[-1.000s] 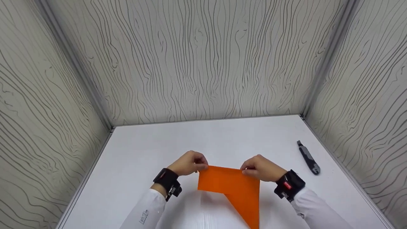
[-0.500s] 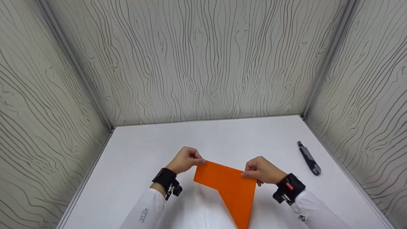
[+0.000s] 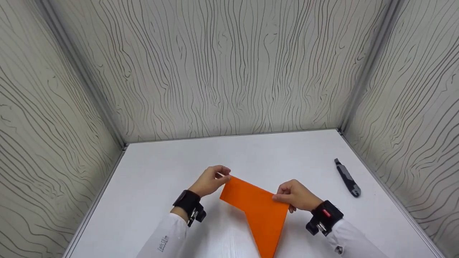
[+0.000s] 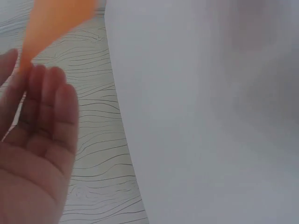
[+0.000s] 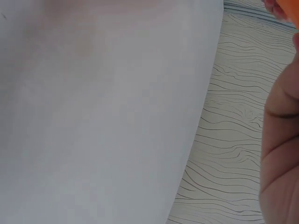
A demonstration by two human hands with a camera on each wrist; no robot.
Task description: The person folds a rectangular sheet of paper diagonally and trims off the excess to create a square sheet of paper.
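An orange sheet of paper [image 3: 263, 211], angular in outline with a long tapering lower part, hangs between both hands over the white table. My left hand [image 3: 211, 181] pinches its upper left corner between thumb and fingertips. In the left wrist view the paper's orange corner [image 4: 56, 23] runs into the fingertips of that hand [image 4: 37, 140]. On the other side, my right hand [image 3: 297, 195] grips the upper right corner, thumb on the near face and fingers behind. The right wrist view shows only part of this hand [image 5: 282, 140] and a bit of orange paper [image 5: 289, 9].
A black and grey utility knife [image 3: 348, 178] lies on the right side of the white table [image 3: 172, 154]. Panels with a wood-grain line pattern [image 3: 222, 71] enclose the table at the back and both sides.
The left hand has risen slightly and the right hand has lowered a little, so the paper's top edge now slopes down to the right. Its lower tip has swung left.
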